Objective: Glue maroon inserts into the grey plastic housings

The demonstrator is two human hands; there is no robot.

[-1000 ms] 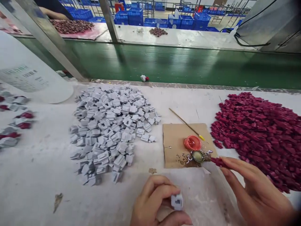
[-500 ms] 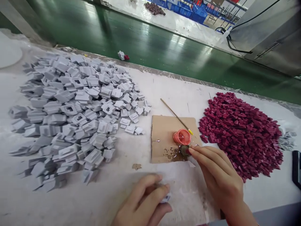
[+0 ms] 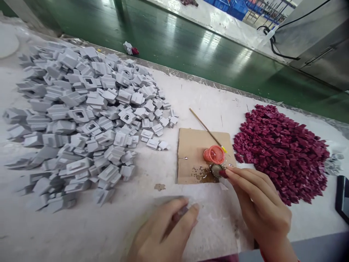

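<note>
My left hand [image 3: 169, 227] is curled low in the middle, closed round a grey plastic piece [image 3: 180, 214] that its fingers mostly hide. My right hand [image 3: 259, 203] pinches a small maroon plastic piece [image 3: 223, 173] between thumb and fingertips. That piece is at the edge of a small round cap-like dish [image 3: 217, 170] on a square of brown cardboard [image 3: 188, 142]. Just behind the dish is a small red-orange cup [image 3: 214, 154]. Dark wet spots [image 3: 200, 174] mark the cardboard beside them. A thin brush [image 3: 204, 127] with a yellow end lies across the cardboard's far edge.
A wide heap of grey plastic pieces [image 3: 89, 120] covers the table's left side. Maroon pieces [image 3: 283, 153] are piled on the right. Beyond runs a green conveyor belt [image 3: 174, 47], carrying a grey-and-maroon piece [image 3: 130, 48]. A black object [image 3: 342, 198] is at the right edge.
My right hand has shifted slightly right with the maroon piece, and the dish shows more. My left hand has turned, so the grey piece is more hidden. The view has tilted slightly.
</note>
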